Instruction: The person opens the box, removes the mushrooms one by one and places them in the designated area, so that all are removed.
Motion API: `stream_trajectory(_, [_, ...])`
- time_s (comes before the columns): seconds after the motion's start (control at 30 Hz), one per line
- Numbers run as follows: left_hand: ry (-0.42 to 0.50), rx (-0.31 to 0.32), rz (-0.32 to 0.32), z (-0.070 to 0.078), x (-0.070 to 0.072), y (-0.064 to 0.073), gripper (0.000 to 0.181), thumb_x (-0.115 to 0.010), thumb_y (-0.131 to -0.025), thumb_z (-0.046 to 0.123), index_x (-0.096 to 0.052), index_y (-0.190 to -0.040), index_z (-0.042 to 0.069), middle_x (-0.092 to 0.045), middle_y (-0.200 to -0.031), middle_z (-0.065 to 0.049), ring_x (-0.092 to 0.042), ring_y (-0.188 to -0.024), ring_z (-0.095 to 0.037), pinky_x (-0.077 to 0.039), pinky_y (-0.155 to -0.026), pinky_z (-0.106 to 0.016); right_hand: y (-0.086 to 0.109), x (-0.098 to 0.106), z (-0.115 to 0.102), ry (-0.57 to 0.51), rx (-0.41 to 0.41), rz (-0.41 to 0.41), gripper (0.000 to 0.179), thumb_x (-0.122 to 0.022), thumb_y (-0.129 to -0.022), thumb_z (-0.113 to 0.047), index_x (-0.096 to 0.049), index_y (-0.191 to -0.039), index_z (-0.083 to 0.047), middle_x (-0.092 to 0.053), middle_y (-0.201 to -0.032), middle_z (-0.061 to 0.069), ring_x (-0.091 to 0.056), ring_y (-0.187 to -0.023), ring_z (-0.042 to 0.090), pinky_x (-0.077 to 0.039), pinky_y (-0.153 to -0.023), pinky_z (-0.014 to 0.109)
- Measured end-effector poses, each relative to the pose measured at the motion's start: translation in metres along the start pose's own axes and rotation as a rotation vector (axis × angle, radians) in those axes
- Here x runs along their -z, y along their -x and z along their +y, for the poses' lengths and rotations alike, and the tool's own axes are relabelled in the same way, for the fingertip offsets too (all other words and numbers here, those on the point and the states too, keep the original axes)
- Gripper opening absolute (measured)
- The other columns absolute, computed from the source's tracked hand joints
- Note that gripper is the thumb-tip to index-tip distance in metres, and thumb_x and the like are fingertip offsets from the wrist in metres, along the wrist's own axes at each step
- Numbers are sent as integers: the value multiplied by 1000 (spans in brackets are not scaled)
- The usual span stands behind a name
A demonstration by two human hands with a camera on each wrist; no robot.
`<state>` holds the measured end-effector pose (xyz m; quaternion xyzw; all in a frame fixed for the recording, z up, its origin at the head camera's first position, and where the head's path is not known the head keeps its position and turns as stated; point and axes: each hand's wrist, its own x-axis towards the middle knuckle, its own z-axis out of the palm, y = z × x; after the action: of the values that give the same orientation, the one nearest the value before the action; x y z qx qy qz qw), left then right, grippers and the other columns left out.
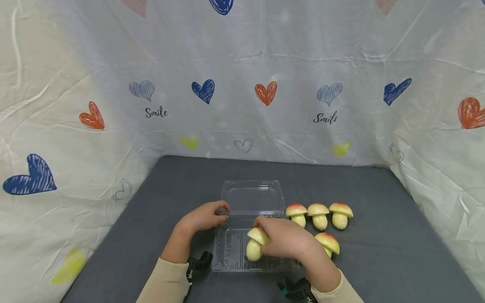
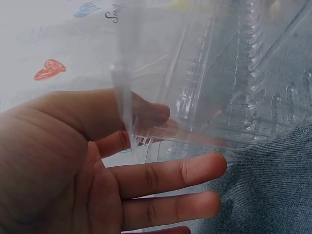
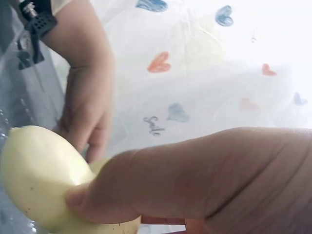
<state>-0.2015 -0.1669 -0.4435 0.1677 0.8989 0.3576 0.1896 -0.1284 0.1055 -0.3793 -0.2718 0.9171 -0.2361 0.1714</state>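
Note:
A clear plastic clamshell box (image 1: pixel 231 264) lies with its lid (image 1: pixel 253 198) raised behind the tray. My left hand (image 1: pixel 206 216) is at the box's left side by the hinge. In the left wrist view, its thumb and index finger pinch the plastic edge (image 2: pixel 127 105), while the other fingers (image 2: pixel 170 207) stretch out loosely. My right hand (image 1: pixel 286 239) grips a toy mushroom (image 1: pixel 254 250) over the tray, its pale stem toward me. The right wrist view shows the thumb (image 3: pixel 112 195) pressing against this mushroom's smooth, pale yellow surface; its far side is hidden by the hand.
Right of the box, three toy mushrooms with reddish-yellow caps (image 1: pixel 341 208) lie in a row. Another mushroom (image 1: pixel 327 242) lies nearer, partly behind my right forearm. Dark grey cloth (image 1: pixel 386 252) covers the table. A white curtain (image 1: pixel 242 118) printed with hearts surrounds it.

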Motion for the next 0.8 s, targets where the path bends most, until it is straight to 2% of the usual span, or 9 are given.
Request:
stream_trajectory(0.1, [0, 3, -1, 1, -1, -1, 24, -63, -104, 18, -63, -127, 12, -67, -90, -3, -63, -76, -30, -47, -63, -38, 6, 4, 4, -27, -15, 18, 44, -72, -82, -12, -59, -124, -15, -56, -78, -5, -50, -59, 14, -41, -56, 35])
stream_trajectory(0.27, [-7, 4, -3, 2, -2, -1, 23, -63, -104, 18, -63, -127, 13, -67, -90, -2, -62, -75, -30, -46, -62, -38, 17, 12, 10, -49, 13, 53, 43, -71, -81, -13, -59, -122, -16, -57, -77, -8, -50, -58, 11, -42, -56, 34])
stream_trajectory(0.47, [4, 4, -9, 2, -2, -2, 23, -63, -104, 18, -63, -127, 13, -66, -89, -3, -61, -74, -30, -45, -62, -38, 28, 21, 16, -86, 9, 80, 44, -68, -79, -10, -61, -122, -19, -57, -75, -8, -50, -56, 10, -43, -54, 34])
stream_trajectory(0.67, [6, 1, -16, 1, -2, 0, 25, -63, -104, 19, -62, -128, 13, -67, -91, -4, -61, -76, -29, -46, -63, -38, 40, 28, 23, -94, 10, 115, 43, -68, -81, -8, -62, -122, -20, -59, -79, -9, -51, -56, 9, -43, -54, 32])
stream_trajectory(0.8, [16, 8, -11, 1, 0, 1, 26, -63, -104, 19, -62, -129, 12, -68, -94, -4, -62, -78, -28, -47, -64, -39, 45, 32, 27, -85, 3, 175, 44, -67, -79, -9, -65, -121, -23, -62, -89, -10, -55, -61, 6, -47, -57, 30])
